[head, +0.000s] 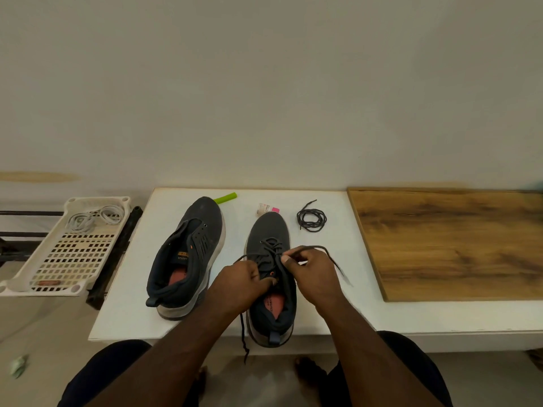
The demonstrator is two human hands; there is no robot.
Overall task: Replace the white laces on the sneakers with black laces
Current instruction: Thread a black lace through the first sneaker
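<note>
Two dark sneakers stand on the white table point(123, 318). The left sneaker point(188, 254) has no lace in its eyelets. The right sneaker point(269, 277) has a black lace point(270, 245) threaded through its front eyelets. My left hand point(241, 280) grips the left side of that sneaker by its upper eyelets, and one lace end hangs below it over the table's front edge. My right hand point(314, 274) pinches the other lace end, which loops up and out to the right. A coiled spare black lace point(311, 219) lies at the back right. White laces point(95, 219) lie in a white basket.
The white perforated basket point(67, 259) sits left of the table on a dark rack. A green tube point(225, 197) and a small pink-and-white label point(268, 209) lie at the table's back. A wooden board point(452, 245) covers the right side.
</note>
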